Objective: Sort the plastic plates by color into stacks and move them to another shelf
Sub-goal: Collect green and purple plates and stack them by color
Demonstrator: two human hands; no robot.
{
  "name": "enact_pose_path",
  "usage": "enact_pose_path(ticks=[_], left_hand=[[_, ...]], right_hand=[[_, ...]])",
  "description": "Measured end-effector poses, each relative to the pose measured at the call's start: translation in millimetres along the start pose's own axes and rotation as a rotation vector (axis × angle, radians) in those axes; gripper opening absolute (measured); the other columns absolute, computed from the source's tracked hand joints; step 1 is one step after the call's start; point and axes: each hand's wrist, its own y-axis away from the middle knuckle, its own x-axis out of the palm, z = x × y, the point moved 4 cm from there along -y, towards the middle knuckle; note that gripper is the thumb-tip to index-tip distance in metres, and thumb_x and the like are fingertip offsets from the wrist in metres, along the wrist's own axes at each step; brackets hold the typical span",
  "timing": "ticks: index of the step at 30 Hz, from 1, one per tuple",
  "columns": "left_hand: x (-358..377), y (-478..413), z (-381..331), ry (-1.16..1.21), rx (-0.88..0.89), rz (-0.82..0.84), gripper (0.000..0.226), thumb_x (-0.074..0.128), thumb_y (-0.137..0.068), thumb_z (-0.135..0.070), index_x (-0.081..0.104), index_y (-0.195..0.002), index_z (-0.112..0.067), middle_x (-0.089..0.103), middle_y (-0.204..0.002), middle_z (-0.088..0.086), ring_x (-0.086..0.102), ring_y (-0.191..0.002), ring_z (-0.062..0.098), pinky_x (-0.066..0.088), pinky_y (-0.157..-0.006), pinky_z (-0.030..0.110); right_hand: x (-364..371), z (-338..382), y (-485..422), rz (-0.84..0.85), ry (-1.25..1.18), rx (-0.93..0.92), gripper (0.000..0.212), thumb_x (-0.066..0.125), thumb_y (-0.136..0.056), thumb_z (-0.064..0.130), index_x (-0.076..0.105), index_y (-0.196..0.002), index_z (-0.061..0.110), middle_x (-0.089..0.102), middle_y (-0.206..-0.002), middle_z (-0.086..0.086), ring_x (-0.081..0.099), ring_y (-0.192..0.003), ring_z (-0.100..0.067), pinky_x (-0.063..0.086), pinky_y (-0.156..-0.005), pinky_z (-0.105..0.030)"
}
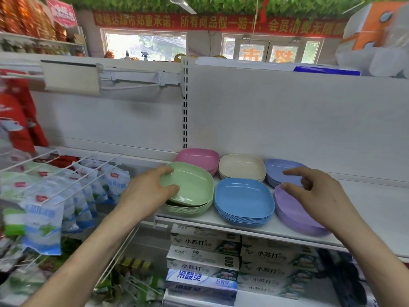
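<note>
The left hand is gripping the top green plate, atop its stack at the left end of the shelf — long axis skewed, back-left to front-right — while the right hand is hovering, fingers spread, over the purple plates.

Both arms reach forward. The left hand grips the edge of a green plate. The right hand hovers, fingers loosely spread.
</note>
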Motion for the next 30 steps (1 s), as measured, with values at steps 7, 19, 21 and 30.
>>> enact_pose_path(ticks=[7,19,21,30], left_hand=[[2,-5,0,-0.222,0.027,0.074,0.063,0.07,-0.084,-0.055,0.056,-0.142,-0.036,0.061,-0.14,-0.005,0.056,-0.124,0.021,0.05,-0.098,0.039],[5,-12,6,-0.283,0.099,0.124,0.065,0.065,-0.085,-0.063,0.053,-0.144,-0.036,0.055,-0.137,0.002,0.043,-0.131,0.026,0.046,-0.101,0.046],[3,-11,-1,-0.274,0.138,0.053,0.058,0.06,-0.09,-0.06,0.054,-0.142,-0.036,0.054,-0.132,0.004,0.042,-0.13,0.028,0.045,-0.101,0.046],[36,15,-92,0.027,0.406,-0.088,0.032,0.063,-0.093,-0.043,0.069,-0.122,-0.03,0.05,-0.1,-0.009,0.053,-0.1,0.016,0.045,-0.084,0.036]], right_hand=[[3,4,6,-0.055,-0.021,0.042,0.028,0.072,-0.091,0.033,0.072,-0.119,0.029,0.041,-0.069,0.014,0.045,-0.065,-0.004,0.036,-0.061,-0.023],[15,12,27,-0.052,-0.038,0.104,0.023,0.069,-0.091,0.025,0.073,-0.112,0.031,0.053,-0.07,0.012,0.052,-0.068,-0.004,0.038,-0.061,-0.022],[15,11,31,-0.049,-0.042,0.114,0.024,0.068,-0.091,0.025,0.073,-0.113,0.032,0.054,-0.071,0.014,0.052,-0.068,-0.001,0.037,-0.061,-0.019],[-25,-28,58,-0.041,-0.052,0.102,0.029,0.069,-0.091,0.032,0.069,-0.12,0.033,0.06,-0.083,0.005,0.058,-0.078,-0.007,0.044,-0.07,-0.023]])
